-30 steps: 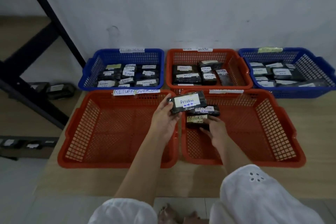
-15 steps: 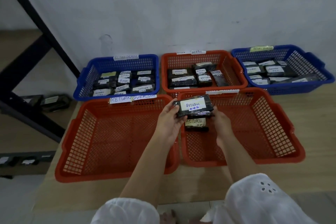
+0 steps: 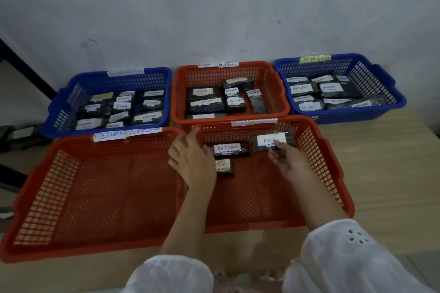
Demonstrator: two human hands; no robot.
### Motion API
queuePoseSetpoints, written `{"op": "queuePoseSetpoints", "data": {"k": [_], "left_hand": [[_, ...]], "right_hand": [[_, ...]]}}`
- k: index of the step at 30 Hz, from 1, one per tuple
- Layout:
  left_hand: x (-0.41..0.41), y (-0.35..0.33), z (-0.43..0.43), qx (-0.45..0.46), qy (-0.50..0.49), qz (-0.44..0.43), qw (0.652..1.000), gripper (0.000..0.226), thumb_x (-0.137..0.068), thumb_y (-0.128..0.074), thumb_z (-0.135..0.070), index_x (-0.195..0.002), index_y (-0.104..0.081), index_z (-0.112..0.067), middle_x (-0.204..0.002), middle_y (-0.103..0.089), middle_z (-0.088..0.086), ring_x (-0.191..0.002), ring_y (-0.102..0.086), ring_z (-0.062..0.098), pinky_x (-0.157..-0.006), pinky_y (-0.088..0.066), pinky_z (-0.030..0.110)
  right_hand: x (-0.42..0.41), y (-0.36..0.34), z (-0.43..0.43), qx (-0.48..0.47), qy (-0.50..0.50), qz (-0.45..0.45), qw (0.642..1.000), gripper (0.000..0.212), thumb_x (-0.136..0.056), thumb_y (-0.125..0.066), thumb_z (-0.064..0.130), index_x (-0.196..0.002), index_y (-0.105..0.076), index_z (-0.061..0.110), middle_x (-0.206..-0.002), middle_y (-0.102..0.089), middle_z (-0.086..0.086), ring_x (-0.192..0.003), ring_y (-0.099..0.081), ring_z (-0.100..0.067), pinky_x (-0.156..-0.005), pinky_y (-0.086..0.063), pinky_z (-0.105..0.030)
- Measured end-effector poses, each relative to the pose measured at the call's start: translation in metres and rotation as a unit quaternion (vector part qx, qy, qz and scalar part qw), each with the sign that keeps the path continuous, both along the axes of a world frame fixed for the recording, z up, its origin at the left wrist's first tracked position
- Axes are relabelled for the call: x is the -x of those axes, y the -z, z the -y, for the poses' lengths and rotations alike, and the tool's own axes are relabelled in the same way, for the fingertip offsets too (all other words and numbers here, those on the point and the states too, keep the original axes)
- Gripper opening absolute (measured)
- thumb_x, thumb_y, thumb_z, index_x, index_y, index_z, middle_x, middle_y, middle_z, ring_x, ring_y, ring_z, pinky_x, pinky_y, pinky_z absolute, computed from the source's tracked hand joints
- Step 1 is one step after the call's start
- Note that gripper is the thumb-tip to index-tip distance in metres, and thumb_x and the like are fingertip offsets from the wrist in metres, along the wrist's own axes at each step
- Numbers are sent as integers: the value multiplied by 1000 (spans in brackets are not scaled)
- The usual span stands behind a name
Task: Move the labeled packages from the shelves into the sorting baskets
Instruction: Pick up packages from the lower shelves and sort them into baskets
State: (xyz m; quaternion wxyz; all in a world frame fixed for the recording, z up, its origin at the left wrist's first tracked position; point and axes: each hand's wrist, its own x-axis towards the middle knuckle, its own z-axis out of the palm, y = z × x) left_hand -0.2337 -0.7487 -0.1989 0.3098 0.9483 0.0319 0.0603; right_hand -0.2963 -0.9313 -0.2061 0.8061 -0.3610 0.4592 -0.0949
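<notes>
Red plastic mesh hems in the work. The far wall of the right front basket (image 3: 316, 164) stands just beyond the right hand (image 3: 289, 162), and its side wall rises to that hand's right, with bare mesh floor open on the near side. The right hand's fingertips lie on the near edge of a black RETURN package (image 3: 271, 141) at that far wall; I cannot tell whether they pinch it or only touch it. The left hand (image 3: 190, 162) hangs loose and spread above the rim shared with the left front basket (image 3: 47, 197), holding nothing. Between the two hands lies a second RETURN package (image 3: 229, 150), with a third package (image 3: 225, 166) partly hidden beneath the left hand. Left of that hand spreads wide bare mesh floor. Beyond both hands sit the rear red basket (image 3: 273, 93) and two blue baskets (image 3: 152, 78) of labelled packages.
</notes>
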Motion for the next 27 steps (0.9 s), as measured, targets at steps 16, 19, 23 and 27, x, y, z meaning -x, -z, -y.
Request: {"op": "queuePoseSetpoints", "data": {"k": [16, 19, 23, 27], "left_hand": [[-13, 9, 2, -92, -34, -102, 990, 56, -92, -48, -16, -143, -27, -24, -150, -28, 9, -133, -33, 29, -107, -28, 47], [-13, 10, -7, -110, 6, -107, 988, 61, -92, -49, -16, -147, -23, -23, -154, -22, 7, -136, -29, 27, -109, -27, 45], [-11, 5, -22, -97, 71, -125, 985, 63, -96, -45, -20, -150, -14, -27, -157, -13, 4, -138, -25, 25, -110, -31, 44], [-8, -2, -43, -40, 144, -146, 978, 60, -96, -46, -25, -150, -18, -25, -157, -12, 5, -141, -19, 26, -109, -30, 45]], "right_hand": [[-35, 39, 7, 31, -19, -110, 993, 30, -92, -53, -6, -121, -54, -9, -119, -60, -26, -72, -61, -23, -77, -52, -31], [-35, 33, 6, 40, -16, -112, 993, 31, -90, -55, -7, -122, -55, -9, -121, -59, -25, -80, -61, -26, -80, -52, -32], [-27, 21, -2, 47, -26, -124, 991, 31, -91, -57, -1, -121, -56, -8, -123, -59, -22, -91, -64, -28, -77, -53, -32], [-12, 2, -24, 53, 1, -119, 991, 31, -90, -62, 12, -118, -57, 1, -121, -61, -19, -72, -59, -21, -63, -50, -29]]}}
